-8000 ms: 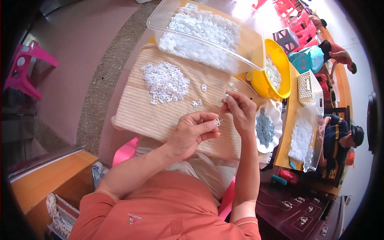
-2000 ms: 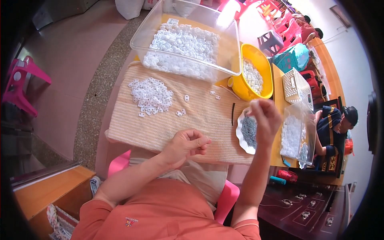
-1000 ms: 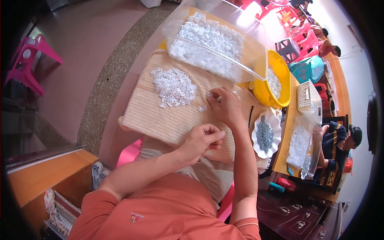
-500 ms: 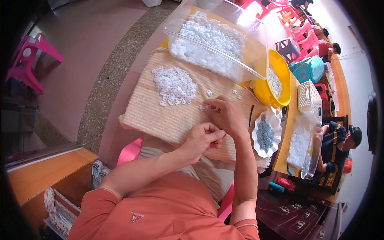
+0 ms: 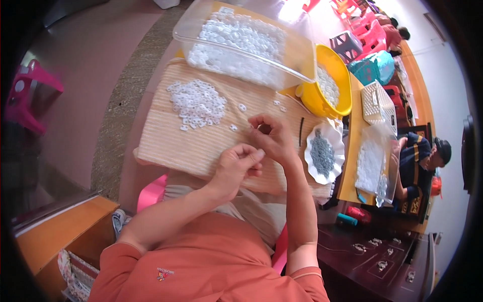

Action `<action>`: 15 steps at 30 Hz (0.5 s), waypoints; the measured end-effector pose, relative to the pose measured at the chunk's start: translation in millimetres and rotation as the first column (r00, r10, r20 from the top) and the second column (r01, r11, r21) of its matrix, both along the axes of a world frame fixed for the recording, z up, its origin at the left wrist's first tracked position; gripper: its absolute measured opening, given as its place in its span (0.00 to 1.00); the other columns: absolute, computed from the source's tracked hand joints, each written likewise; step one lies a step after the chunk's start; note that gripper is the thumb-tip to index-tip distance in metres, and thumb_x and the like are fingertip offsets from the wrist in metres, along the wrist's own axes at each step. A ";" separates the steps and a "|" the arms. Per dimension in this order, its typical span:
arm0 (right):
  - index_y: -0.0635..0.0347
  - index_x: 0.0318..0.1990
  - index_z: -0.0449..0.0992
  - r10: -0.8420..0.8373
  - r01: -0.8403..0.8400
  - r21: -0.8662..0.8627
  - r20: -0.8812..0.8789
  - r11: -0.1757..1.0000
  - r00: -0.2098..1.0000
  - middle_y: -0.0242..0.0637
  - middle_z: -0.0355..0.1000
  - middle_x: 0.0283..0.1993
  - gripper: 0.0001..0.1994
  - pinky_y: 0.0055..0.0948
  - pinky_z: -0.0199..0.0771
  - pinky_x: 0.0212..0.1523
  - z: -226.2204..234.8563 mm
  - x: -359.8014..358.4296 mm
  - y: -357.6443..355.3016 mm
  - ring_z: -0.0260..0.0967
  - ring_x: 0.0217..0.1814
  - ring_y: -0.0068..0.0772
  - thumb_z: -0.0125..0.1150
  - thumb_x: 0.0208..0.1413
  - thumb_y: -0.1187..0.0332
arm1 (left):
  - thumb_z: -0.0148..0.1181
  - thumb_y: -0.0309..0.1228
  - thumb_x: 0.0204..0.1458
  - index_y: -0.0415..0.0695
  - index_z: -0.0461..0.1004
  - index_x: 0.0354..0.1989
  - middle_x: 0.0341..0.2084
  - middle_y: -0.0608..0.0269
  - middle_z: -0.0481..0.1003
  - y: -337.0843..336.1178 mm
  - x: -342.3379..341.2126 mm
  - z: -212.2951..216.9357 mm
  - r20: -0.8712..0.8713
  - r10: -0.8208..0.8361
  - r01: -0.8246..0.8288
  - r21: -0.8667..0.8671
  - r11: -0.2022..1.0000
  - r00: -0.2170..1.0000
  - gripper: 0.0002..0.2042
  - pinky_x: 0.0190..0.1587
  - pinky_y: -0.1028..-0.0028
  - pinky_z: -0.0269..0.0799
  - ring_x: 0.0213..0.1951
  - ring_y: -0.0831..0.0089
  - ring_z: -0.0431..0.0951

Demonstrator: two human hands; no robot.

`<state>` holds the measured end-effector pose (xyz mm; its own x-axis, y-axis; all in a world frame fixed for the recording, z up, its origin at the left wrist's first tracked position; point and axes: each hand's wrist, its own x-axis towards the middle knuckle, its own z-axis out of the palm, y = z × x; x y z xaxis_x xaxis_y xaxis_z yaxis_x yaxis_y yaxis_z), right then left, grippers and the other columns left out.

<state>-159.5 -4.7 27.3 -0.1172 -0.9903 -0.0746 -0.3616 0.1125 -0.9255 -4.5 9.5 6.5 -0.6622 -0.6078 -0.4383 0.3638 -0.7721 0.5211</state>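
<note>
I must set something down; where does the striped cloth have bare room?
Bare striped cloth lies between the white-piece pile, left hand and near edge; a narrower patch between right hand and black strip. Crowded: right side, with scalloped dish near yellow bucket.

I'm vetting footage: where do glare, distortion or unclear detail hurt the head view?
Head view: glare burns out a patch beyond the clear bin; head view: the speckled floor strip bows, probably from the lens, and corners go black; head view: anything pinched in the left hand is too small to tell.
</note>
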 end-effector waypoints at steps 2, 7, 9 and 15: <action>0.65 0.38 0.78 -0.076 0.075 0.016 0.120 0.997 0.990 0.23 0.70 0.29 0.07 0.14 0.65 0.27 2.4 -4.5 14.2 0.65 0.29 0.10 0.62 0.52 0.77 | 0.55 0.32 0.58 0.45 0.71 0.37 0.29 0.69 0.74 -1.9 0.6 1.0 -0.004 0.055 -0.055 -0.017 0.998 0.998 0.05 0.32 0.79 0.73 0.28 0.82 0.73; 0.67 0.39 0.78 -0.113 0.118 -0.011 0.204 0.993 0.972 0.29 0.74 0.32 0.08 0.15 0.72 0.34 14.7 8.4 47.9 0.69 0.31 0.15 0.64 0.52 0.77 | 0.55 0.35 0.58 0.44 0.71 0.39 0.31 0.67 0.75 -4.0 1.2 5.4 -0.084 0.070 -0.068 0.027 0.997 0.994 0.09 0.35 0.79 0.73 0.30 0.82 0.73; 0.67 0.38 0.77 -0.119 0.130 -0.053 0.172 0.990 0.978 0.30 0.73 0.32 0.07 0.16 0.72 0.34 8.1 3.8 59.2 0.70 0.33 0.17 0.64 0.51 0.78 | 0.53 0.33 0.59 0.46 0.71 0.40 0.29 0.69 0.76 -2.0 -0.4 8.3 -0.076 0.002 -0.001 0.011 1.000 0.997 0.06 0.34 0.78 0.74 0.29 0.82 0.74; 0.68 0.36 0.76 -0.106 0.123 -0.149 0.118 0.981 0.987 0.31 0.72 0.34 0.06 0.17 0.72 0.35 5.7 2.6 81.5 0.70 0.35 0.18 0.65 0.50 0.79 | 0.55 0.31 0.58 0.43 0.73 0.38 0.29 0.67 0.75 -2.2 2.0 -0.7 -0.189 -0.138 0.144 0.017 0.989 0.972 0.06 0.36 0.79 0.74 0.31 0.81 0.74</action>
